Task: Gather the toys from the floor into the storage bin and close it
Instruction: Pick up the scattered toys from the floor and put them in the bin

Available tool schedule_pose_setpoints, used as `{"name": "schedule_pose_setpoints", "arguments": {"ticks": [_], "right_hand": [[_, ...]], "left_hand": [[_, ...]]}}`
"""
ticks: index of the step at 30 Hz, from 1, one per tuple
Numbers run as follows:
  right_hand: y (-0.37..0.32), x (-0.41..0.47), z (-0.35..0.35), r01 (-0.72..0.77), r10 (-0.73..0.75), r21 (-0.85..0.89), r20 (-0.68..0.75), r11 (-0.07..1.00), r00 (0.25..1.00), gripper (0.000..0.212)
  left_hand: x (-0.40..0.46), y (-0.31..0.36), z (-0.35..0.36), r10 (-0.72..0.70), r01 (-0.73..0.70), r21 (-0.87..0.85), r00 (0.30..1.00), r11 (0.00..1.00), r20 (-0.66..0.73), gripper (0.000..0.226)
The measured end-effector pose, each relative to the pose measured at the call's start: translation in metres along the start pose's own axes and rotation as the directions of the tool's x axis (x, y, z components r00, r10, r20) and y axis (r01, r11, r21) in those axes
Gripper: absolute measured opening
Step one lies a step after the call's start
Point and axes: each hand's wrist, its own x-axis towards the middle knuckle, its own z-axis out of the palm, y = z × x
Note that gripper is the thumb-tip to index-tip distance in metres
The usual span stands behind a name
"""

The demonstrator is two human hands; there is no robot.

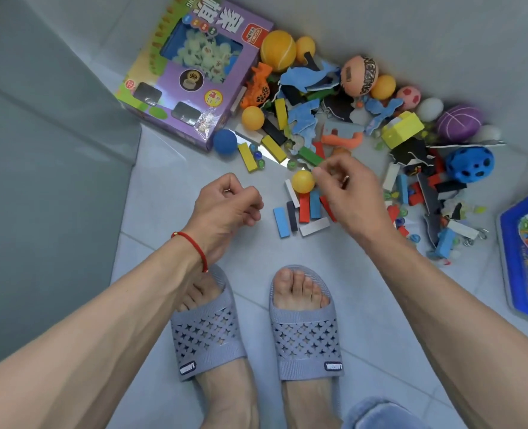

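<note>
Toys lie scattered on the tiled floor along the wall: coloured wooden blocks (299, 212), marbles, foam puzzle pieces (306, 77), an orange-yellow ball (278, 50), a printed peach ball (359, 75), a purple ball (459, 122) and a blue holed ball (470, 165). A small yellow ball (303, 181) rests by the blocks. My right hand (352, 193) hovers over the blocks with its fingertips pinched together right beside that ball; I cannot tell if they hold anything. My left hand (228, 209) hangs loosely curled over bare tile, nothing visible in it. No storage bin is clearly recognisable.
A purple boxed game (176, 97) lies at the upper left. A blue game board (526, 258) sits at the right edge. A grey translucent panel (45, 150) fills the left side. My feet in grey slippers (306, 335) stand just below the hands.
</note>
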Motion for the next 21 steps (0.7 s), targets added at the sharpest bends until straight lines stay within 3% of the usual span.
{"name": "schedule_pose_setpoints", "arguments": {"ticks": [2, 4, 8, 11, 13, 16, 19, 21], "right_hand": [[-0.001, 0.010, 0.006, 0.188, -0.136, -0.318, 0.179, 0.929, 0.974, 0.033], [0.004, 0.019, 0.011, 0.233, -0.135, -0.449, 0.241, 0.863, 0.961, 0.043], [0.000, 0.014, 0.012, 0.194, -0.144, -0.414, 0.149, 0.889, 0.978, 0.039], [-0.023, -0.010, 0.013, 0.233, -0.215, -0.274, 0.094, 0.933, 0.972, 0.035], [-0.041, -0.033, 0.024, 0.284, -0.246, -0.244, 0.173, 0.927, 0.954, 0.037], [-0.054, -0.058, 0.042, 0.356, -0.252, -0.375, 0.300, 0.856, 0.920, 0.042], [-0.058, -0.065, 0.042, 0.403, -0.303, -0.322, 0.319, 0.857, 0.898, 0.032], [-0.056, -0.059, 0.035, 0.360, -0.313, -0.235, 0.216, 0.903, 0.925, 0.024]], "left_hand": [[0.000, 0.003, -0.004, -0.027, 0.029, -0.022, 0.998, 0.999, 0.063, 0.021], [0.001, 0.006, -0.006, -0.069, 0.074, -0.054, 0.992, 0.996, 0.102, 0.017], [0.002, 0.003, -0.003, -0.211, 0.236, -0.177, 0.966, 0.955, 0.149, 0.024], [-0.001, -0.002, 0.005, -0.308, 0.375, -0.291, 0.918, 0.880, 0.249, 0.031], [-0.006, -0.005, 0.011, -0.335, 0.455, -0.347, 0.873, 0.820, 0.354, 0.034], [-0.015, -0.010, 0.016, -0.387, 0.571, -0.463, 0.813, 0.678, 0.435, 0.030], [-0.018, -0.019, 0.005, -0.372, 0.557, -0.546, 0.828, 0.626, 0.419, 0.023], [-0.018, -0.023, -0.006, -0.348, 0.540, -0.588, 0.841, 0.603, 0.415, 0.025]]}}
